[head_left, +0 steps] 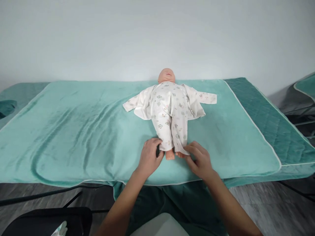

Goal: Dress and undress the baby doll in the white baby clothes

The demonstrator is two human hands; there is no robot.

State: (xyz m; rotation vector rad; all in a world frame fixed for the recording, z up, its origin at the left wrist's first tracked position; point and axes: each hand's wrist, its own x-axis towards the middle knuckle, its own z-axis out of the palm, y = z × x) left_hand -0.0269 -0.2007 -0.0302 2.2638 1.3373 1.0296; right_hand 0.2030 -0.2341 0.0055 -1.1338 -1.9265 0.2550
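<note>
Doll [166, 75] in white printed trousers [180, 123], feet [169, 155] protruding; right hand [200, 160] pinching one hem [184, 150], left hand [150, 155] at the other, hold unclear.

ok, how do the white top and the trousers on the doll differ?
Lay: the top spreads to both sides, sleeves out wide; the trousers run down to the doll's feet.
Contact: the right hand pinches one trouser cuff and the left hand is at the other; neither is on the top.
Shared: both white with small prints.
</note>
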